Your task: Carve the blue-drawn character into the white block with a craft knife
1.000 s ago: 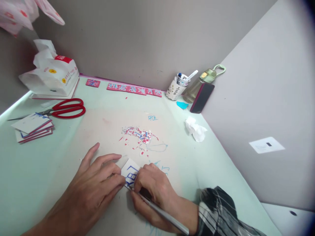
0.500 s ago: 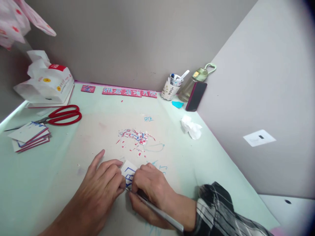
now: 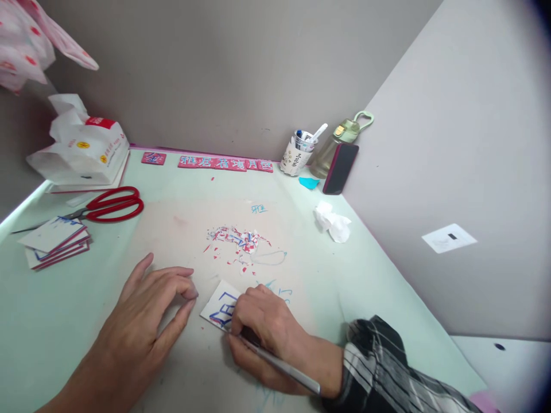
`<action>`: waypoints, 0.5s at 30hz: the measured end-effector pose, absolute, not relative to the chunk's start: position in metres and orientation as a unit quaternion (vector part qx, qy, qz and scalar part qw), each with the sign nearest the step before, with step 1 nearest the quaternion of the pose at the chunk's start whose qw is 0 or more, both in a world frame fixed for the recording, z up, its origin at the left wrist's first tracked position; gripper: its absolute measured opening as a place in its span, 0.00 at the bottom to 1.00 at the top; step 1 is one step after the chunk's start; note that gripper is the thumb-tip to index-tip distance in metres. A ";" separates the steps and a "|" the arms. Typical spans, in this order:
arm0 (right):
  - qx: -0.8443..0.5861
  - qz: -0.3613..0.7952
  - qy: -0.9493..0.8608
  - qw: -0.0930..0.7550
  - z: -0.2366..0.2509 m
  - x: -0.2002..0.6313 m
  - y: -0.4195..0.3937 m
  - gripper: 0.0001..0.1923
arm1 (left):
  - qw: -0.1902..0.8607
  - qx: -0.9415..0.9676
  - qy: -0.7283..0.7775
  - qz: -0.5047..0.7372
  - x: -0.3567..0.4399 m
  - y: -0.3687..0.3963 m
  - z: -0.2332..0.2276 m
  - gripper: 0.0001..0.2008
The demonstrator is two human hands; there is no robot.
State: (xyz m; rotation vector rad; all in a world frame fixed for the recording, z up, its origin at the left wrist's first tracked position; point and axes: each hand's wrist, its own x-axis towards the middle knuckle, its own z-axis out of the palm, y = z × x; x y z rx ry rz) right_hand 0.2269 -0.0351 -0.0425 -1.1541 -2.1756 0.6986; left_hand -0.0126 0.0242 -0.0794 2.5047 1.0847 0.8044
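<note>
A small white card [image 3: 218, 294] with a blue outlined character lies tilted on the work sheet, a red mark along its lower edge. My right hand [image 3: 267, 327] rests over the card's right side, closed round a slim craft knife [image 3: 288, 371] with a silver handle and dark grip; the fingers hide its tip. Just left of the card, my left hand [image 3: 155, 310] is apart from it, fingers curved and loosely spread, thumb close to the index finger. Beyond the card sits a heap of red, white and blue shavings [image 3: 241, 238].
Red-handled scissors [image 3: 114, 205] and stacked cards [image 3: 58, 241] lie at left, near a tissue pack [image 3: 86, 149]. Carved red tiles [image 3: 224, 163] line the back. A pen cup [image 3: 297, 155], bottle [image 3: 329, 152], phone [image 3: 341, 169] and crumpled tissue [image 3: 333, 222] stand or lie at right.
My left hand has come off the card and moved left, uncovering the card's left corner. My right hand stays nearly in place with the craft knife.
</note>
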 end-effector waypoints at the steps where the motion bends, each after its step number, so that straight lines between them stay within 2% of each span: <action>1: -0.430 0.266 -0.813 0.287 -0.043 0.227 -0.035 0.07 | 0.146 0.867 0.384 0.283 -0.013 0.024 -0.080 0.03; 8: -0.414 0.283 -0.808 0.309 -0.044 0.229 -0.034 0.07 | 0.146 0.875 0.365 0.284 -0.015 0.029 -0.084 0.05; 15: -0.465 0.473 -0.680 0.311 -0.037 0.235 -0.031 0.10 | 0.149 0.893 0.329 0.270 -0.012 0.033 -0.080 0.06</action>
